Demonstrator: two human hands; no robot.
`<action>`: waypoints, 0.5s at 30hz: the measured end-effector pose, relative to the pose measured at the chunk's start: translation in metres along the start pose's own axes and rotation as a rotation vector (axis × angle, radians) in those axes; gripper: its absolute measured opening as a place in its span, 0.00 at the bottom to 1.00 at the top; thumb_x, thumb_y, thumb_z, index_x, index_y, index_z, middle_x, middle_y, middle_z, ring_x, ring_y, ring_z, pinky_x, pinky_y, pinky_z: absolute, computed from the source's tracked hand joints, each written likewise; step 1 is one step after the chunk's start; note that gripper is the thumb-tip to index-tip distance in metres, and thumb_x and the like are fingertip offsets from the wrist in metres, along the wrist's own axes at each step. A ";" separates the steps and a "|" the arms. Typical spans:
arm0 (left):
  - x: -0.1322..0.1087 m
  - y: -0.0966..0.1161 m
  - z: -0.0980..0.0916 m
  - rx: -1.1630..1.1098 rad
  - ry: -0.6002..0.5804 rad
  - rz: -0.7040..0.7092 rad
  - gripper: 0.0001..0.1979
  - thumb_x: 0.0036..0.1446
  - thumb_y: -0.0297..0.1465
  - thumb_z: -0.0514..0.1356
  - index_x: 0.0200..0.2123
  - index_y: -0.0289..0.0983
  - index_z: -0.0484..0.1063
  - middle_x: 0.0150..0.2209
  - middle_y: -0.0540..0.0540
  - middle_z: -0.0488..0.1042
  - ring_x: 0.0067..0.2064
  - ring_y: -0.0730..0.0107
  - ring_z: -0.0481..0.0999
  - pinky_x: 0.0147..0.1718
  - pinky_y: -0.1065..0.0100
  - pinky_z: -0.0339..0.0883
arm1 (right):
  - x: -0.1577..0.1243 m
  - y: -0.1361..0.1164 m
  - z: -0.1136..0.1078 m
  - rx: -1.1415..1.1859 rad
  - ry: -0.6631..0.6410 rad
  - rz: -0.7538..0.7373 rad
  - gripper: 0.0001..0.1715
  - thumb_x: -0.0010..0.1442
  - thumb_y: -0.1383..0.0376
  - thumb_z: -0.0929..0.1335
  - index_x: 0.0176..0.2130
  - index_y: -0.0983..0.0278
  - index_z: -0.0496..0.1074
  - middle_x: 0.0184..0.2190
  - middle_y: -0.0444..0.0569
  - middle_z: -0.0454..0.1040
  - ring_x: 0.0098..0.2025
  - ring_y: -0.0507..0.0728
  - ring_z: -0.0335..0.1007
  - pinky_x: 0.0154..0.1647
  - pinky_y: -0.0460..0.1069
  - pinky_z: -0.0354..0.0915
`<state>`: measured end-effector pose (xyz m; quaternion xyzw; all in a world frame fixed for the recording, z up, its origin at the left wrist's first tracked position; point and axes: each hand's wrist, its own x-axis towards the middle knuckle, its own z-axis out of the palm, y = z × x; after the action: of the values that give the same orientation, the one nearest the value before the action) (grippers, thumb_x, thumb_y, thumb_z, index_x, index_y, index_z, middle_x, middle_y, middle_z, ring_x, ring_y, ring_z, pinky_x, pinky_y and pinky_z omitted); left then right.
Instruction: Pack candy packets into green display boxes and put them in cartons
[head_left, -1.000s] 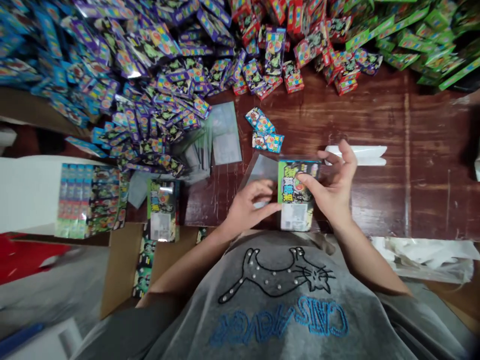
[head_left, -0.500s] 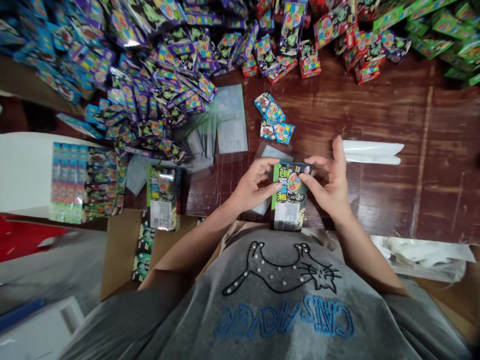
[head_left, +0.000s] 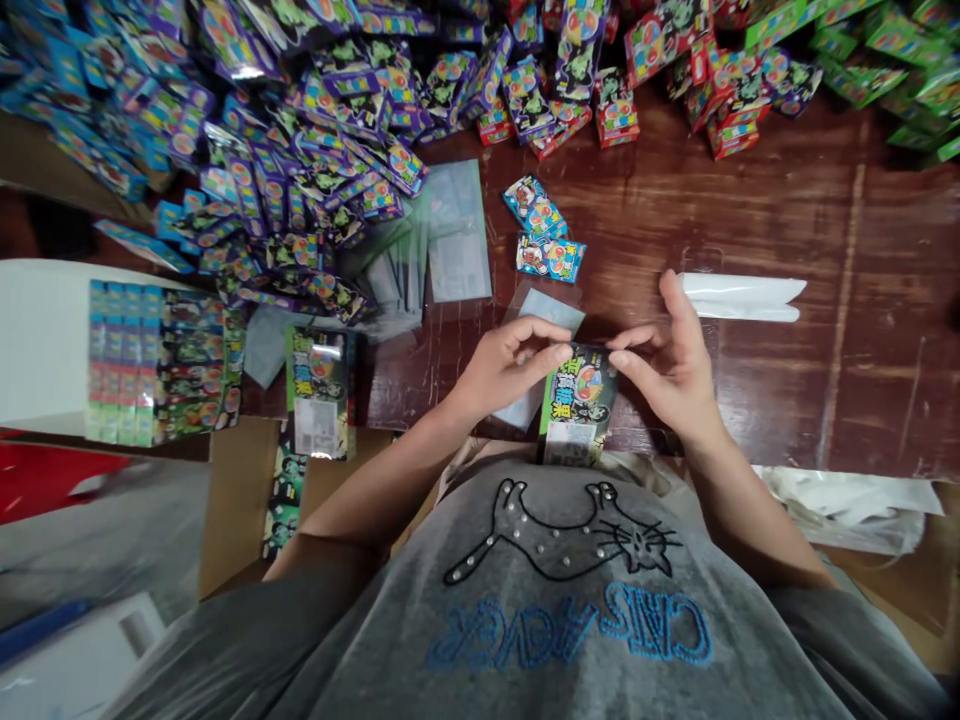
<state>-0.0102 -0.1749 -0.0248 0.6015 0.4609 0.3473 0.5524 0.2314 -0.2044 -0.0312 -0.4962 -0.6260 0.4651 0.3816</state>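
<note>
A black and green candy pack with a pale label stands at the table's near edge, against the shirt. At its upper left corner the thumb and fingertips of my left hand are pinched together. My right hand pinches the upper right corner, with its index finger raised. A clear film seems to cover the pack, though its edges are hard to make out. Just beyond my left hand lies a flat clear bag. Two small blue candy boxes rest farther back.
Purple candy boxes are heaped at the back left, with red boxes and green boxes farther right. Another black pack and stacked boxes stand left. A white strip lies right; an open carton is below.
My left thumb has moved up from the pack's face to its top corner. The pack's upper edge sits slightly lower and looks more tilted. My right hand still pinches the other corner.
</note>
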 end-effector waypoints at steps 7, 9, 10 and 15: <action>0.015 0.020 0.001 0.154 0.053 -0.019 0.09 0.64 0.37 0.67 0.36 0.37 0.83 0.35 0.48 0.86 0.37 0.71 0.82 0.38 0.69 0.73 | 0.012 -0.008 -0.008 0.012 0.083 0.073 0.53 0.69 0.44 0.72 0.79 0.47 0.43 0.44 0.46 0.80 0.40 0.59 0.80 0.45 0.59 0.79; 0.017 0.021 0.000 0.151 0.026 -0.022 0.10 0.64 0.38 0.68 0.36 0.37 0.83 0.35 0.48 0.86 0.36 0.71 0.82 0.37 0.69 0.73 | 0.011 -0.010 -0.010 -0.013 0.075 0.066 0.53 0.69 0.44 0.72 0.79 0.46 0.42 0.45 0.47 0.80 0.39 0.59 0.79 0.44 0.59 0.79; 0.016 0.022 -0.001 0.138 0.004 -0.017 0.10 0.64 0.38 0.68 0.36 0.37 0.83 0.35 0.48 0.86 0.36 0.71 0.82 0.38 0.69 0.74 | 0.010 -0.010 -0.012 -0.022 0.065 0.058 0.53 0.69 0.44 0.72 0.79 0.45 0.42 0.45 0.47 0.80 0.39 0.59 0.79 0.43 0.59 0.79; 0.009 0.020 -0.001 0.027 -0.135 0.084 0.11 0.62 0.41 0.72 0.39 0.39 0.83 0.46 0.44 0.87 0.46 0.67 0.85 0.49 0.65 0.78 | -0.002 -0.019 -0.027 -0.004 0.006 0.047 0.46 0.71 0.47 0.71 0.78 0.46 0.50 0.39 0.44 0.80 0.37 0.59 0.78 0.42 0.58 0.77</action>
<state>-0.0052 -0.1654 -0.0060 0.6496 0.4015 0.3226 0.5592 0.2525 -0.2020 -0.0057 -0.5129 -0.6138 0.4713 0.3715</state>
